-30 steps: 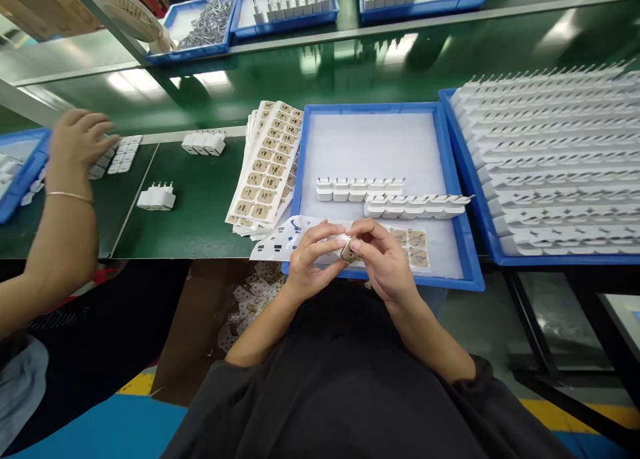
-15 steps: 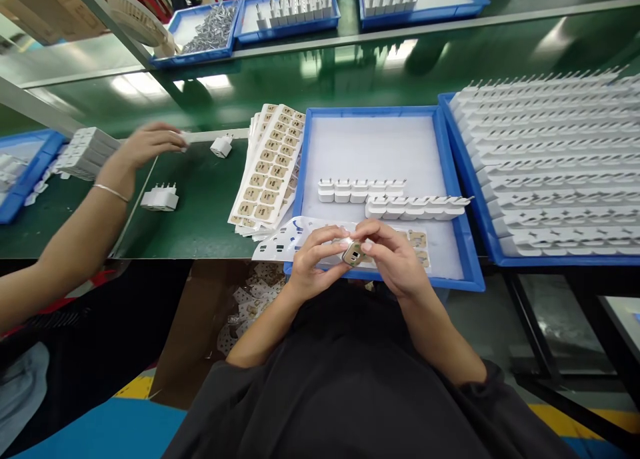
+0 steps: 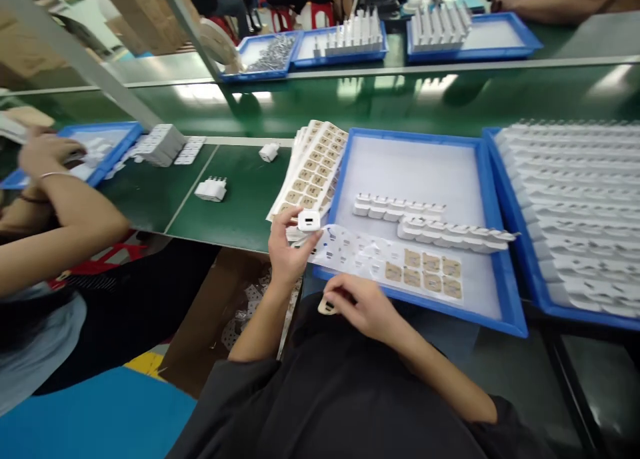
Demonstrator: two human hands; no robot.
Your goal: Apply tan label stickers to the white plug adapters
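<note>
In my left hand (image 3: 287, 256) is a white USB charger (image 3: 309, 221), held between thumb and fingers with its slotted face toward me. Lower and to the right, my right hand (image 3: 365, 306) pinches a tan adhesive label (image 3: 327, 306) with a dark slot in it, apart from the charger. Between the hands and the blue tray lies a partly used label sheet (image 3: 433, 282); tan labels stay on its right end, while its left part is bare. Two rows of white chargers (image 3: 453, 235) lie in the tray (image 3: 413, 134).
A stack of label sheets (image 3: 315, 169) lies left of the tray. Further left are a loose charger (image 3: 269, 152) and a charger group (image 3: 211, 189). A full tray of chargers (image 3: 590, 212) stands right. A co-worker's arm (image 3: 75, 212) reaches over a left tray.
My hands have separated: the left carries the charger up and left, while the right draws the tan label down toward me. The view has shifted left. The co-worker's hand has moved to the left tray.
</note>
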